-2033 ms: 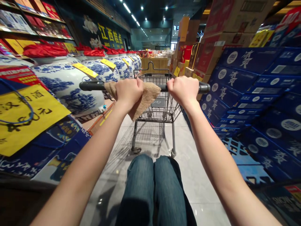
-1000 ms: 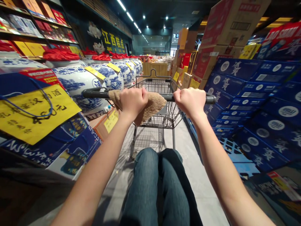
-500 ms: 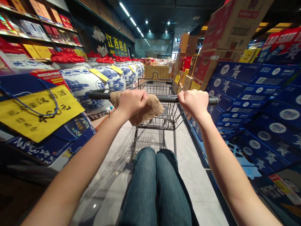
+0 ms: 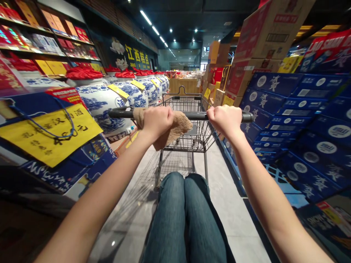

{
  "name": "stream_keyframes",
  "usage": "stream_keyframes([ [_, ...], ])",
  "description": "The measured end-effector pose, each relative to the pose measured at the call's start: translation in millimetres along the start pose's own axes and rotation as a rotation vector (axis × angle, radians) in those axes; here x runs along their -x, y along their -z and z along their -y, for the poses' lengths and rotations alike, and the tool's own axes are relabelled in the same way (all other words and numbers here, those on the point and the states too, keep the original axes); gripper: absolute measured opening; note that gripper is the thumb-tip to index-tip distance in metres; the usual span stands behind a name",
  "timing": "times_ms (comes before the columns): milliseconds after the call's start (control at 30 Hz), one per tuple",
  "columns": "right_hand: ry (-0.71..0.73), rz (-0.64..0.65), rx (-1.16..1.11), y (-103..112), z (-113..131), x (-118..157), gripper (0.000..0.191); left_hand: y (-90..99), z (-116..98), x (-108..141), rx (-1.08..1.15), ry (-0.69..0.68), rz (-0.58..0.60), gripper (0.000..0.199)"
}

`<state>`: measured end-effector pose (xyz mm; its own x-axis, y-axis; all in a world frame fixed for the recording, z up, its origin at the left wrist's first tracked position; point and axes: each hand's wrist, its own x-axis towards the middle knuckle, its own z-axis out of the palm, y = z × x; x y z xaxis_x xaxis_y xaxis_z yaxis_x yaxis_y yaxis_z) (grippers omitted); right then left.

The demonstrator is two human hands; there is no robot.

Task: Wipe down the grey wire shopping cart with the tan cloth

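A shopping cart stands straight ahead of me, its wire basket beyond the dark handle bar. My left hand is closed over the left half of the bar, with a light brown fluffy cloth under and around its fingers. One corner of the cloth sticks out to the right, and a flap hangs below the bar. Near the bar's right end, my right hand is wrapped directly round it. Most of the left fingers are hidden from this side.
Blue-and-white jars with red cloth tops line the left, behind a blue gift bag bearing a yellow sign. Stacked blue cartons and tall brown boxes border the right. Grey tiled floor runs between; a wooden counter stands farther ahead.
The view has shifted slightly, so the jars and gift bag on the left appear a little farther right. Both hands keep their grip, and the cloth's folds have changed slightly.
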<state>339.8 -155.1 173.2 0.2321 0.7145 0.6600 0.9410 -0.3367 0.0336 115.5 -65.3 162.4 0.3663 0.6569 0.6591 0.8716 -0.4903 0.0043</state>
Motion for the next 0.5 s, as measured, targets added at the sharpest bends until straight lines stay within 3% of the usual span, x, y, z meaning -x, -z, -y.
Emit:
stream_keyframes([
  [67,0.013,0.015,0.007,2,-1,0,0.061,-4.1,8,2,0.004,-0.108,-0.035,0.044],
  [133,0.017,0.023,0.008,2,-1,0,0.061,-5.4,35,6,-0.014,-0.126,-0.068,0.039],
  [233,0.010,0.010,-0.007,1,1,-1,0.060,-1.5,81,12,-0.050,0.001,-0.091,0.042],
  [300,0.001,-0.008,-0.024,-2,2,-1,0.059,2.9,97,12,-0.084,0.115,-0.094,0.047],
  [367,-0.010,-0.026,-0.040,-3,3,0,0.058,6.0,91,9,-0.110,0.268,-0.097,0.052],
  [433,-0.018,-0.036,-0.049,-4,3,0,0.058,6.0,67,5,-0.104,0.364,-0.084,0.056],
  [500,-0.020,-0.033,-0.049,-4,2,0,0.059,2.9,33,2,-0.067,0.297,-0.065,0.058],
])
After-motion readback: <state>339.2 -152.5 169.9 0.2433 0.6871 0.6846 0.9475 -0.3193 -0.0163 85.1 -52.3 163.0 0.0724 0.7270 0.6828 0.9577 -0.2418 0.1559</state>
